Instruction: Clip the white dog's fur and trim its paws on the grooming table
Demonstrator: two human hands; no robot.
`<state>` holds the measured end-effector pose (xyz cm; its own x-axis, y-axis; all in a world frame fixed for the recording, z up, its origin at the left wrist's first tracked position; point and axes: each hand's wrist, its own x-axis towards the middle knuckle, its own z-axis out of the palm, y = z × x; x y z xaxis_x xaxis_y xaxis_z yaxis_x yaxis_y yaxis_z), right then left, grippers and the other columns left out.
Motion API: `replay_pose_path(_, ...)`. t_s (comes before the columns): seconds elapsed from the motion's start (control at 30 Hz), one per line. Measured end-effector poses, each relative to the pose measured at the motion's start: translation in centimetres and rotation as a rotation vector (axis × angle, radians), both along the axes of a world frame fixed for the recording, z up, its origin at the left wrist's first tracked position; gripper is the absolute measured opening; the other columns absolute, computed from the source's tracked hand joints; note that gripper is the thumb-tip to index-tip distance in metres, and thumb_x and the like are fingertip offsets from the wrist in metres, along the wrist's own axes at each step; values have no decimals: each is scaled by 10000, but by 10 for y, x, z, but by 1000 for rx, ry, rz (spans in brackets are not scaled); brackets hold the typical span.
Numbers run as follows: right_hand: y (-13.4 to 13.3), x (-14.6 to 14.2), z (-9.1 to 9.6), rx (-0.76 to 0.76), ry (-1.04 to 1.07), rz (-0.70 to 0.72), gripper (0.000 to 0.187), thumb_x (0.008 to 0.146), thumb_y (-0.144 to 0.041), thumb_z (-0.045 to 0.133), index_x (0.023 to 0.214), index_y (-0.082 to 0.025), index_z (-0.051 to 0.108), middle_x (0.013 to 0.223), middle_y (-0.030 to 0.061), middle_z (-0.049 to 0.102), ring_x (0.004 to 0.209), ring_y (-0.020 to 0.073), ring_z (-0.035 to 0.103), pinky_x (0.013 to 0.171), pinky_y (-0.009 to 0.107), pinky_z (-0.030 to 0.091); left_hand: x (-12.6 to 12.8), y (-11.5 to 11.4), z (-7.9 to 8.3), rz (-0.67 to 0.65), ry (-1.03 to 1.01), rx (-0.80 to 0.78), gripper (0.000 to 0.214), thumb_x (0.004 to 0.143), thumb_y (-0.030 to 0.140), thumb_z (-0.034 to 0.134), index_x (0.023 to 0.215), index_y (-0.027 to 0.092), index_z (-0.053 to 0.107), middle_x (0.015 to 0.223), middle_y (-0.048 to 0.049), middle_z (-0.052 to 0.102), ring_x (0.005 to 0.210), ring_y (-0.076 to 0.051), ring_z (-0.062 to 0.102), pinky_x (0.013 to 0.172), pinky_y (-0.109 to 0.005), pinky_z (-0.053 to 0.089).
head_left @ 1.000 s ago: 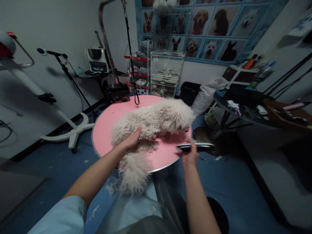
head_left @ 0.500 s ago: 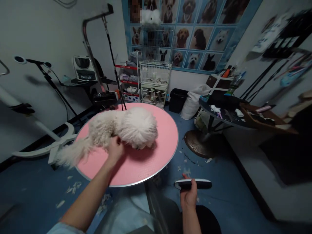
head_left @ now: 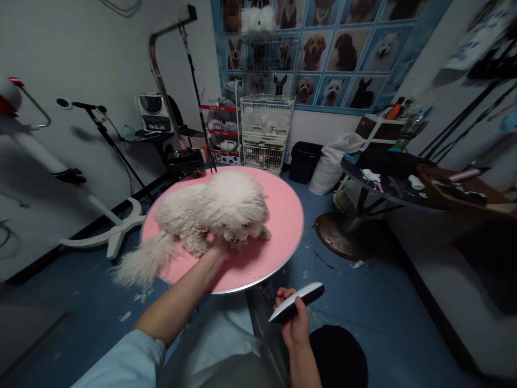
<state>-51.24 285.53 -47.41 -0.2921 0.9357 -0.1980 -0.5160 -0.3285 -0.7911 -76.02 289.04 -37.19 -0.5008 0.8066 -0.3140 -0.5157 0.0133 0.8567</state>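
A fluffy white dog (head_left: 181, 210) is on the round pink grooming table (head_left: 283, 215), its head lowered toward the right and its tail hanging over the near left edge. My left hand (head_left: 219, 249) reaches in beneath the dog's chest, close to a front paw. Fur hides those fingers, so their grip does not show. Below the table's near edge, my right hand (head_left: 297, 320) holds a black and white hair clipper (head_left: 299, 303), its narrow end pointing down and left. The clipper is apart from the dog.
A grooming arm with a hanging strap (head_left: 197, 91) rises behind the table. White cages (head_left: 266, 129), a black bin (head_left: 306, 161) and a white sack (head_left: 333, 164) stand at the back. At right is a dark round table (head_left: 388, 196) with tools. Fur clippings lie on the floor.
My left hand has moved right, from the dog's side to under its chest. The dog's head has lifted slightly, showing a front paw. My right hand has tilted the clipper and moved left.
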Motion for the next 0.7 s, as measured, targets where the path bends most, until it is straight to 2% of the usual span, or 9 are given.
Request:
replay_pose_path(0.1, -15, -21, 23, 67, 89, 250, 324, 704, -519, 640, 825, -219, 652, 984, 39, 655, 621, 131, 573, 505, 262, 493, 15, -13, 8, -7, -64, 2, 357, 909, 421, 454, 718, 152, 591, 569, -35, 585, 432, -160, 545, 420, -286, 451)
replay_pose_path(0.2, -25, -38, 46, 168, 152, 479, 431, 648, -527, 700, 934, -206, 681, 1173, 79, 601, 695, 144, 600, 506, 260, 503, 30, -33, 12, -81, -121, 5, 229, 813, 295, 571, 639, 146, 582, 494, -17, 566, 408, -136, 537, 461, -262, 483)
replay_pose_path(0.27, -30, -42, 59, 234, 149, 597, 511, 621, -540, 727, 1000, -201, 681, 1108, 81, 612, 708, 159, 614, 523, 273, 513, 42, -50, 15, -186, -136, 8, 288, 763, 266, 595, 505, 159, 526, 423, -9, 524, 391, -118, 511, 544, -272, 516)
replay_pose_path(0.33, -37, -44, 66, 277, 132, 668, 556, 631, -528, 737, 1078, -209, 657, 944, 51, 633, 676, 155, 614, 557, 281, 513, 54, -65, 19, -251, -104, 57, 335, 733, 284, 606, 436, 164, 506, 422, -29, 541, 466, -135, 562, 645, -284, 529)
replay_pose_path(0.43, -50, -45, 68, 296, 127, 670, 569, 671, -491, 735, 1160, -232, 602, 811, 12, 622, 655, 147, 597, 610, 289, 499, 69, -83, 24, -300, -7, 89, 307, 705, 328, 623, 471, 131, 597, 570, -78, 654, 589, -156, 613, 630, -248, 494)
replay_pose_path(0.5, -57, -47, 65, 314, 126, 592, 475, 695, -476, 723, 1088, -234, 610, 767, 5, 615, 650, 147, 576, 612, 288, 479, 73, -89, 21, -340, 26, 69, 312, 711, 373, 635, 557, 103, 661, 677, -96, 696, 584, -150, 601, 577, -241, 461)
replay_pose_path(0.6, -58, -50, 58, 364, 114, 454, 311, 738, -481, 670, 913, -234, 600, 695, -7, 585, 621, 145, 538, 589, 283, 443, 73, -96, 7, -276, -10, 77, 423, 728, 516, 654, 733, 96, 706, 753, -96, 711, 650, -176, 619, 623, -266, 468)
replay_pose_path(0.7, -49, -50, 52, 446, 47, 363, 268, 759, -472, 631, 871, -235, 575, 699, -12, 569, 621, 144, 529, 602, 288, 446, 76, -105, -10, -251, -122, 86, 553, 704, 649, 643, 863, 122, 698, 830, -90, 717, 753, -207, 637, 699, -297, 484)
